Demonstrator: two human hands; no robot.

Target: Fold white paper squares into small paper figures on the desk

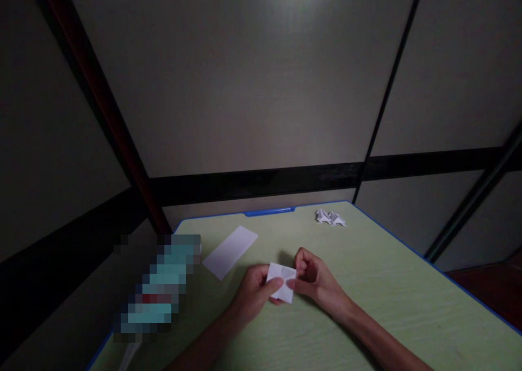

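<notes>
A small square of folded white paper (281,273) is held up between my two hands, above the near middle of the table. My left hand (255,292) grips its left side, the thumb lying across the front and fingers behind. At the right edge, my right hand (316,278) pinches the paper, with its thumb on the front and the other fingers curled in. Crease lines and folded flaps show on the paper's face. What the fingers do behind it is hidden.
A flat strip of white paper (230,252) lies on the light green table (391,284) to the left. Two folded paper figures (330,217) sit at the back right. A blurred-out teal object (163,278) is at the left edge. Wardrobe panels (253,88) stand behind the table.
</notes>
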